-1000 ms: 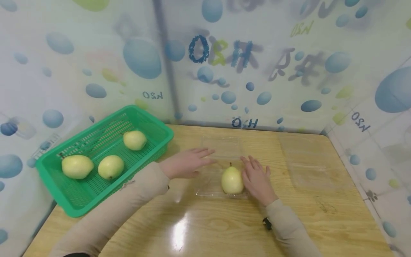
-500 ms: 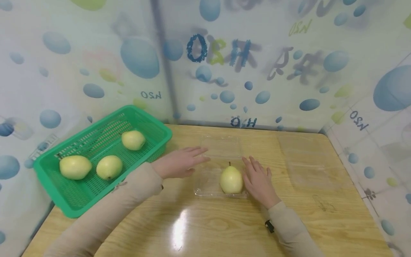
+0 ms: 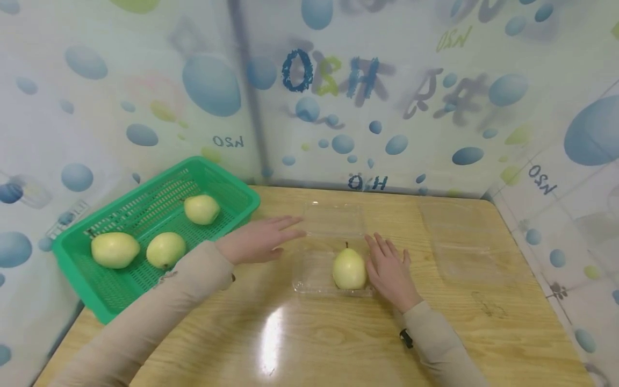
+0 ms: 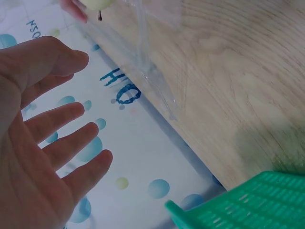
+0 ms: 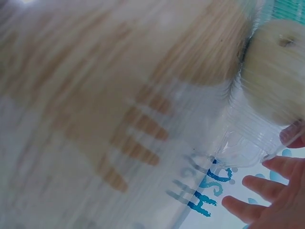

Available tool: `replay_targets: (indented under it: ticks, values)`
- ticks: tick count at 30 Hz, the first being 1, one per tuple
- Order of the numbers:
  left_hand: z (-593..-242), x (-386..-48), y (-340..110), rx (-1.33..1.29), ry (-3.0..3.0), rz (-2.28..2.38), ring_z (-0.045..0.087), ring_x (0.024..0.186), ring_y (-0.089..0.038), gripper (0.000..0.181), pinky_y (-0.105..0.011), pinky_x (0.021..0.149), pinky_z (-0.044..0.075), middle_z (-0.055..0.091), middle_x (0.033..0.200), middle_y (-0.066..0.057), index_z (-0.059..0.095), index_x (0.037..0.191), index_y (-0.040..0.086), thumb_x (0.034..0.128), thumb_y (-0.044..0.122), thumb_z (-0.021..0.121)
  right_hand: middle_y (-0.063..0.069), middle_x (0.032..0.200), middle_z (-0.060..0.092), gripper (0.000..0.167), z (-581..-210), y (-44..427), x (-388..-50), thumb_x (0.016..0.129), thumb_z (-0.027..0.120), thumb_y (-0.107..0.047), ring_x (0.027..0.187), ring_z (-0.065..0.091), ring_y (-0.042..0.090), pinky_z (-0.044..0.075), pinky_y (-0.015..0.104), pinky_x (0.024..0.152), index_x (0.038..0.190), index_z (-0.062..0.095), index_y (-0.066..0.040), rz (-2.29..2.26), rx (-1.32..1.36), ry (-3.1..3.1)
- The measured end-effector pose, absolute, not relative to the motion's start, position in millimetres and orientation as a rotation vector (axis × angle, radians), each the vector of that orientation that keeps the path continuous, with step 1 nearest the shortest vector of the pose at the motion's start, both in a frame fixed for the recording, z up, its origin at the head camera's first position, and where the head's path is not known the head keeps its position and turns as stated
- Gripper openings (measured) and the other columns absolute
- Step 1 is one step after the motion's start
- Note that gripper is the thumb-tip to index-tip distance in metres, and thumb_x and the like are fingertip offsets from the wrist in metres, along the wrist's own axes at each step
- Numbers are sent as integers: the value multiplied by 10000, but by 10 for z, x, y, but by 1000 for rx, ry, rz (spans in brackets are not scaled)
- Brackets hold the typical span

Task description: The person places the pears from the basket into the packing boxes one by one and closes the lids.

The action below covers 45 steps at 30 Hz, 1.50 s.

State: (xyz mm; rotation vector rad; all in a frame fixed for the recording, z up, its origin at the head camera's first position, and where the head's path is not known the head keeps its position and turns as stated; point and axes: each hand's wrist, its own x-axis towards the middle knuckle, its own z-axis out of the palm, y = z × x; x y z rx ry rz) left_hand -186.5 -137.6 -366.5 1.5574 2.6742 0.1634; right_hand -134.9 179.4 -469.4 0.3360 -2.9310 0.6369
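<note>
A pale yellow pear (image 3: 349, 270) stands stem up in the right part of a clear plastic clamshell box (image 3: 309, 279), whose lid (image 3: 333, 219) lies folded back toward the wall. My right hand (image 3: 390, 273) rests along the box's right side, fingers extended; in the right wrist view its thumb (image 5: 291, 134) touches the box edge beside the pear (image 5: 274, 71). My left hand (image 3: 258, 239) hovers between the box and the green basket, its fingers spread. Nothing is in its palm in the left wrist view, where the fingers (image 4: 71, 148) are straight to slightly bent.
At the left, a green plastic basket (image 3: 242, 212) holds three more pears, one of them a pear (image 3: 202, 209) near its far end. Another clear plastic box (image 3: 474, 263) lies open on the wooden table (image 3: 329, 344) at the right. A patterned wall sheet (image 3: 309, 156) stands behind.
My left hand has drawn away from the box, leftward toward the basket. The right hand stays at the box's right side, and the pear has not moved.
</note>
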Motion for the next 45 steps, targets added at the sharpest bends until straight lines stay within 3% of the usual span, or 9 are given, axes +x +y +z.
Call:
replay_targets:
  ticks: [13,20,33,45]
  values:
    - [-3573,-1884,-1534,1473,2699,160,414,1290,-424,556,-518,1017,406,392,1444,-263,490,1362,10,849,32,701,219,1475,379,503,-4691,1785,-1352,973,486,-179,1316,349,471,149,757,1006,1461,407,-81,657,332,-2934]
    - [-3508,-2005,-1693,1407,2776,124,509,1196,-423,527,-484,917,492,430,1405,-279,514,1333,-9,831,-13,675,225,1469,385,505,-4702,1787,-1358,971,485,-176,1315,350,474,144,756,1006,1460,405,-80,663,327,-2937]
    - [-3305,-2125,-1965,1175,2773,150,395,1279,-466,539,-538,983,428,359,1450,-292,470,1385,-16,885,45,661,227,1460,397,505,-4723,1794,-1361,971,492,-186,1316,353,468,142,757,1008,1459,409,-86,658,323,-2934]
    - [-3190,-2188,-2230,1098,2835,205,408,1269,-460,551,-557,948,446,346,1467,-271,471,1393,23,872,24,652,228,1458,400,511,-4702,1786,-1352,967,497,-183,1318,353,463,145,755,1009,1461,406,-87,661,318,-2936]
